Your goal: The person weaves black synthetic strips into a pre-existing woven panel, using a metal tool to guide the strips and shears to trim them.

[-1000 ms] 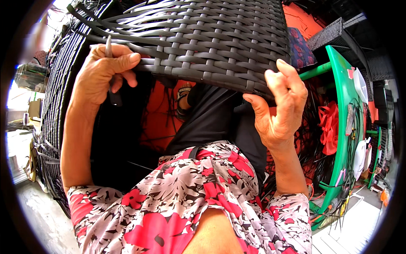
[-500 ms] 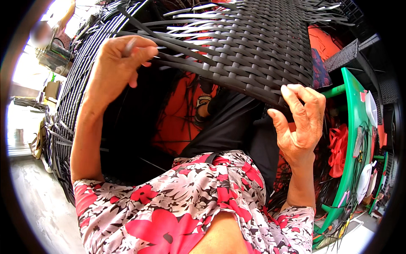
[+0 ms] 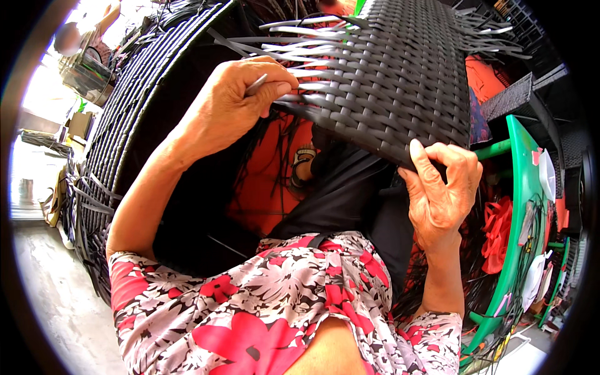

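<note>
A dark woven panel (image 3: 394,81) of flat plastic strips lies over my lap, running away from me. My left hand (image 3: 244,97) is closed at its left edge, gripping a plastic strip that joins the weave. A narrow grey piece (image 3: 256,85) sticks up between the thumb and fingers; whether it is that strip's end or a tool I cannot tell. Loose grey strip ends (image 3: 300,50) fan out beyond that hand. At the panel's near right corner my right hand (image 3: 440,187) pinches the edge between thumb and forefinger.
A large woven black frame (image 3: 125,125) curves along the left. To the right stands a green plastic stool (image 3: 515,219) on its side, draped with strips, beside a red bag (image 3: 497,234). Another person (image 3: 94,37) is at the far left. Cut strips litter the red floor (image 3: 262,181).
My left hand has moved right, closer to the panel's edge, and the long strips there are drawn in. My right hand has stayed at the corner, its grip tighter on the edge.
</note>
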